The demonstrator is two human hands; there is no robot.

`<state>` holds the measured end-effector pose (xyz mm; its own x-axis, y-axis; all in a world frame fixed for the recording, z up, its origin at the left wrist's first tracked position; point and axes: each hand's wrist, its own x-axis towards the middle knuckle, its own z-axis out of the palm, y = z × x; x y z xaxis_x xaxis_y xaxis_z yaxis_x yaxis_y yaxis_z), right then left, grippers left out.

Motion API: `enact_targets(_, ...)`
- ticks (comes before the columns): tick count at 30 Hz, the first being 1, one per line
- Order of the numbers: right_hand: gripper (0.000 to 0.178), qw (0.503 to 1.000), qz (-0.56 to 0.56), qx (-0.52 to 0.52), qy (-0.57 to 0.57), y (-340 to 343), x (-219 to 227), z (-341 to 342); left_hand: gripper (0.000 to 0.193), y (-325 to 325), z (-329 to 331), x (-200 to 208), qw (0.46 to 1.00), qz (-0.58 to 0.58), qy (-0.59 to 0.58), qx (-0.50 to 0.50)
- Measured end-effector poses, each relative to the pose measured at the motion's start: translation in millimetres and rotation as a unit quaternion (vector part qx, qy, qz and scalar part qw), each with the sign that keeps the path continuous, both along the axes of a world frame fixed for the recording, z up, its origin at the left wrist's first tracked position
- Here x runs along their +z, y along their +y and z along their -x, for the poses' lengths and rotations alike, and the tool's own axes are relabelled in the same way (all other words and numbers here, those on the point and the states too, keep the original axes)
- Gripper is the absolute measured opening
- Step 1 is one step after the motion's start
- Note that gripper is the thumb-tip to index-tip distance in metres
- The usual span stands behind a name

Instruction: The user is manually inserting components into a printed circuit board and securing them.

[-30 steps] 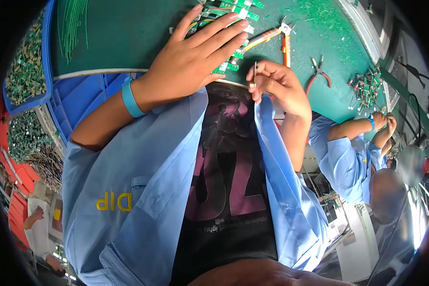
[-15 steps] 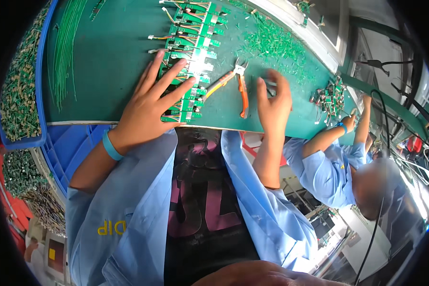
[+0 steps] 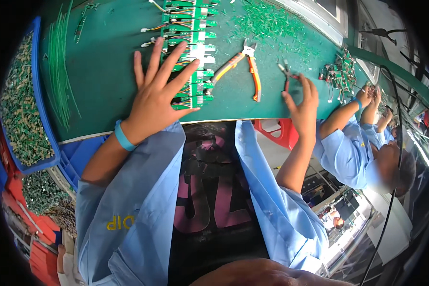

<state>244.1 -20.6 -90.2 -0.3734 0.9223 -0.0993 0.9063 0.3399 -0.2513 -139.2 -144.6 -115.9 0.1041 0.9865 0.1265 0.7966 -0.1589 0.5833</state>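
My left hand (image 3: 157,102) lies with fingers spread over a row of green circuit boards (image 3: 194,24) joined side by side, with short coloured wires and white plugs at their left edge. My right hand (image 3: 304,107) is open on the right, thumb apart from the fingers. Between its thumb and fingertips are the handle ends of small red-handled cutters (image 3: 286,76); whether skin touches them I cannot tell. Larger orange-and-grey diagonal cutters (image 3: 248,59) lie with handles spread, between the boards and my right hand.
Small green offcuts (image 3: 267,24) are scattered at the back. Long thin green strips (image 3: 59,71) lie at left, beside a blue bin (image 3: 37,95) full of small parts. A heap of wired boards (image 3: 341,71) sits at right, near a co-worker's hands (image 3: 367,95).
The view has shifted. My right hand has moved right and its fingers have opened, uncovering the small red-handled cutters. My left hand stays on the boards, fingers spread.
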Motion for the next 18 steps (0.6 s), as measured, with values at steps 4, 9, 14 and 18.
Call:
enact_targets(4,0.060,0.994,-0.085,-0.069,0.015,-2.1,-5.9,27.8,0.087,7.0,-1.2,13.2,1.000,0.000,0.024,0.002)
enact_targets(9,0.075,0.997,0.000,-0.029,0.070,-47.8,-8.5,147.8,0.068,38.4,17.8,53.7,0.996,-0.059,-0.003,-0.063)
enact_targets(14,0.090,0.991,-0.132,0.005,0.006,-43.2,-29.1,164.1,0.054,108.6,27.6,5.1,0.985,-0.120,0.121,0.006)
enact_targets(18,0.083,0.996,-0.085,0.006,-0.038,-39.2,-20.6,116.5,0.052,113.7,25.3,-27.4,0.978,-0.204,-0.017,0.022)
